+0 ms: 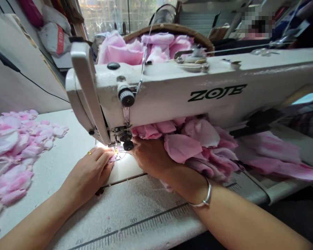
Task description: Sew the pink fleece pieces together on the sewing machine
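My left hand (92, 170), with a ring on one finger, rests palm down left of the lit needle area. Its fingers are pressed together on a small pink fabric piece (111, 159) at the presser foot. Right of the needle is my right hand (151, 158), a silver bangle on its wrist. Its fingers are curled; the tips are partly hidden behind the machine's lower knob, so what they hold cannot be made out. A white sewing machine (161, 93) marked ZOJE spans above both hands. Pink fabric petals (198, 146) are bunched beyond and against my right forearm.
A heap of pink pieces (13, 149) lies on the table at left. Behind the machine stands a basket (207, 40) full of pink fabric. A printed ruler scale (133, 227) runs along the front edge. More pink cloth (273, 152) lies at right. A person is in the background.
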`<state>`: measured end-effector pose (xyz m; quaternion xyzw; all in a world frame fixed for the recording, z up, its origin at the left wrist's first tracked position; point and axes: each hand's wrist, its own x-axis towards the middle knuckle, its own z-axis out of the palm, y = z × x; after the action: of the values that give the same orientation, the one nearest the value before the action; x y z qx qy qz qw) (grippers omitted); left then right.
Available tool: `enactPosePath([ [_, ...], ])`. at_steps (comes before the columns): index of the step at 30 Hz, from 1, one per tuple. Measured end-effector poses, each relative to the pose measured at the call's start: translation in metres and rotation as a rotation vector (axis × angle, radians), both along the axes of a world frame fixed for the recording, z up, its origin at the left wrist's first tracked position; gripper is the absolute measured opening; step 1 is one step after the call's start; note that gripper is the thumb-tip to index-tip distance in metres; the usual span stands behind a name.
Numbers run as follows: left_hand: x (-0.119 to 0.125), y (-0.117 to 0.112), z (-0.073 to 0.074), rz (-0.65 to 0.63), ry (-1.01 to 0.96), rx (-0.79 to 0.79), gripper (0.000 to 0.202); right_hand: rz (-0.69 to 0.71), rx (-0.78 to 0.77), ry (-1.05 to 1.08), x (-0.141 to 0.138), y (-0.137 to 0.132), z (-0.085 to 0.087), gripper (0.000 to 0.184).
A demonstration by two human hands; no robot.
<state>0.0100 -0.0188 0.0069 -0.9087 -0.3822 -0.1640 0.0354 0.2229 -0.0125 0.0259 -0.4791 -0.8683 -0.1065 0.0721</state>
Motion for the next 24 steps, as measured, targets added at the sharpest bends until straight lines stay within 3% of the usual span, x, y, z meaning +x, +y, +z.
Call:
enactPosePath([
  [9,-0.004,-0.004,0.003,-0.085,-0.073,-0.085,0.022,0.099,-0.015,0.038,0.002,0.000,-0.003,0.016],
  [24,0.000,-0.009,0.002,-0.027,-0.015,-0.063,0.024,0.070,0.010,0.028,0.001,-0.002,-0.003,0.015],
])
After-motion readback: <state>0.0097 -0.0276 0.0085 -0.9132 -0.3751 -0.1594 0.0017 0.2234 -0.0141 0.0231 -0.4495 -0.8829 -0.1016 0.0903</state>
